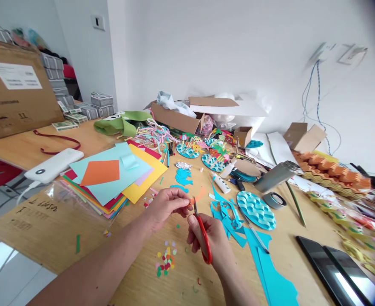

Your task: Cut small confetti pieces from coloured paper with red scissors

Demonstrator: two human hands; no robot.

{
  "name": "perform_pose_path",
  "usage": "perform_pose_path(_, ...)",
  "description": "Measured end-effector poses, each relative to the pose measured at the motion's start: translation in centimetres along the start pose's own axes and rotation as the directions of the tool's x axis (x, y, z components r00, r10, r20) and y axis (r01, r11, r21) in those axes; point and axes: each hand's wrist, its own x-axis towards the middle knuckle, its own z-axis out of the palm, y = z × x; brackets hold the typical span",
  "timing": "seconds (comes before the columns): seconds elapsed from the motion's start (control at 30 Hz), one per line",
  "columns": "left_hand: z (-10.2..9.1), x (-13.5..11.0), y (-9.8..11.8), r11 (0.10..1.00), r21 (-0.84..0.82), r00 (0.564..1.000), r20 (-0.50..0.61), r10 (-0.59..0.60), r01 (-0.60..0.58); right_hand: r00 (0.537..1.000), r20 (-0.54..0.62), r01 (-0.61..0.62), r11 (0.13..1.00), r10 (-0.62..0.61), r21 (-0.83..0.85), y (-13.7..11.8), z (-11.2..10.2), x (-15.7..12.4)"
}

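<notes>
Between the fingertips of my left hand [171,207] is a small piece of orange paper [192,201], pinched near the middle of the table. My right hand [211,238] grips red-handled scissors [205,242], whose dark blades point away from me and meet the orange paper. Whether the blades are parted is too small to tell. Below my hands lies a scatter of small coloured paper dots [166,262]. Just beyond are blue paper cut-outs [183,177] and another strip of orange paper [200,194]. Blue paper scraps [227,219] lie right of my hands.
Left stands a stack of coloured paper [111,174] beside a white power bank [54,165]. Right are a blue wavy oval [256,210], a pen [258,238], a tape roll [274,200], a metal flask [277,176] and dark tablets [330,267]. A glue bottle [221,183] lies ahead.
</notes>
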Motion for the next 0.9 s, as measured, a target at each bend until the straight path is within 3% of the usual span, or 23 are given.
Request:
perform_pose_path(0.7, 0.05, -0.08, 0.36, 0.953, 0.294, 0.996, -0.014, 0.086, -0.078, 0.997, -0.059, 0.031, 0.974, -0.045, -0.223, 0.99, -0.02, 0.29)
perform_pose_path(0.9, -0.15, 0.02, 0.05, 0.95, 0.301, 0.996, 0.006, 0.085, -0.083, 1.0, 0.009, 0.002, 0.993, -0.001, -0.118, 0.76, -0.11, 0.24)
